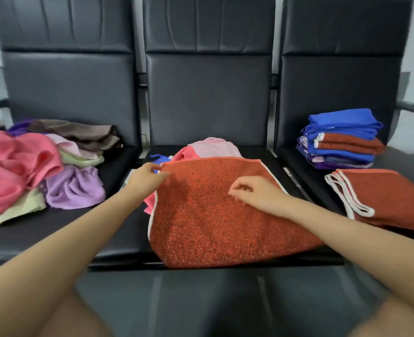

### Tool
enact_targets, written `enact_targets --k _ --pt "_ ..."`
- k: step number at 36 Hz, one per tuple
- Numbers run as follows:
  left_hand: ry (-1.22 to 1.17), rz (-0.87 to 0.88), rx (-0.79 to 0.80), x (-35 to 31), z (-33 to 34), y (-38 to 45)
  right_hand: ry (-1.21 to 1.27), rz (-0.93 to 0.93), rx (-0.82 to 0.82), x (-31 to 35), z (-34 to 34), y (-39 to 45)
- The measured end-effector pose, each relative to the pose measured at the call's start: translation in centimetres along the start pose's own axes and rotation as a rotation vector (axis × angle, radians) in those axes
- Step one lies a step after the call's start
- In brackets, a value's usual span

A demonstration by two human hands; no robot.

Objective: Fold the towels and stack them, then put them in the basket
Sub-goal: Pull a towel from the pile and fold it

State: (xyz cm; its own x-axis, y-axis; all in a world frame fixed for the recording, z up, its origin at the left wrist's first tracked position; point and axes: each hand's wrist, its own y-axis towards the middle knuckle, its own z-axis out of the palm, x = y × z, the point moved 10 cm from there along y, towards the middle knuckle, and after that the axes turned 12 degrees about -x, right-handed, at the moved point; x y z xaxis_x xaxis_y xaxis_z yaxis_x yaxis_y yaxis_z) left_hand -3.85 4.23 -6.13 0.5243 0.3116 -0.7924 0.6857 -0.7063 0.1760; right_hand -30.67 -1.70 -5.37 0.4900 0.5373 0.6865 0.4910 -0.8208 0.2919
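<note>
Left hand (145, 177) pinches the red towel (215, 215) by its far corner on the bench (118, 239). Right hand (252, 193) hovers curled, seemingly empty. Loose towels underneath (210, 148) could drag askew, spoiling the fold.

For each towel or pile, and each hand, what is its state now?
Red towel: spread flat on the middle seat, over other towels.
Left pile: unfolded, crumpled.
Right stack: folded, stacked.
Folded red towel: lying alone in front of the stack.
Left hand: pinches the red towel's far left corner.
Right hand: fingers curled above the towel; grip unclear.
</note>
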Motion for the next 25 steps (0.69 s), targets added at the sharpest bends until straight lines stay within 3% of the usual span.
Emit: enact_targets --k 5,11,19,23,25 --pt "-0.159 -0.23 0.205 3.4 0.6 -4.7 -0.139 -0.149 0.142 2.6 2.3 -5.6" --pt "-0.307 -0.296 0.368 4.3 0.5 -9.2 -0.556 -0.523 0.26 3.1 4.6 -10.3" --pt "-0.389 -0.128 0.322 2.5 -1.0 -11.4 -0.634 -0.645 0.192 3.4 3.7 -11.7" --pt "-0.119 0.018 0.399 1.7 -1.0 -13.1 -0.629 -0.674 0.17 3.4 3.6 -11.8" --pt "-0.103 0.063 0.422 1.6 -0.8 -13.8 -0.635 -0.682 0.162 3.5 3.8 -11.8"
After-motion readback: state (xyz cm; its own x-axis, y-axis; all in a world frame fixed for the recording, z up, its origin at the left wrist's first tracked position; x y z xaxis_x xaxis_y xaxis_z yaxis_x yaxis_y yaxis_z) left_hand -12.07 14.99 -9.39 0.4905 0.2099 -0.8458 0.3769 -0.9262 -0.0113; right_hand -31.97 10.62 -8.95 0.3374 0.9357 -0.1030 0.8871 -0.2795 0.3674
